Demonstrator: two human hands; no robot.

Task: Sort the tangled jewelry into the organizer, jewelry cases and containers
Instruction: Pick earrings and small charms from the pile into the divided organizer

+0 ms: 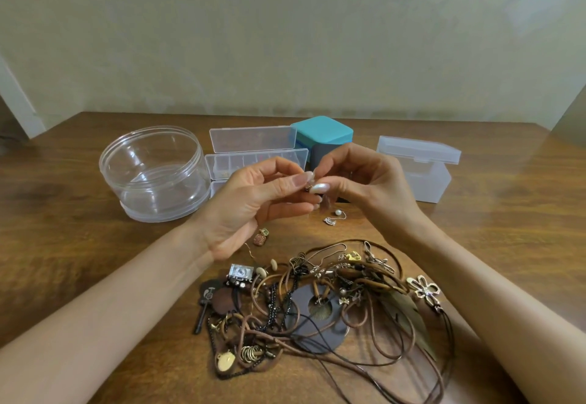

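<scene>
A tangled heap of cord necklaces, chains and pendants (317, 311) lies on the wooden table near me. Above it, my left hand (253, 204) and my right hand (358, 178) meet, both pinching one small jewelry piece (308, 186) between thumb and fingertips; the piece is mostly hidden. A pearl earring (338, 212), a small silver piece (329, 221) and a reddish earring (260, 238) lie loose below my hands. The clear compartment organizer (253, 156) stands open behind my left hand.
A round clear container (152, 175) sits at the left. A teal case (322, 132) and a dark case (320, 153) stand behind my hands. A frosted lidded box (421, 167) is at the right. The wall runs along the table's far edge.
</scene>
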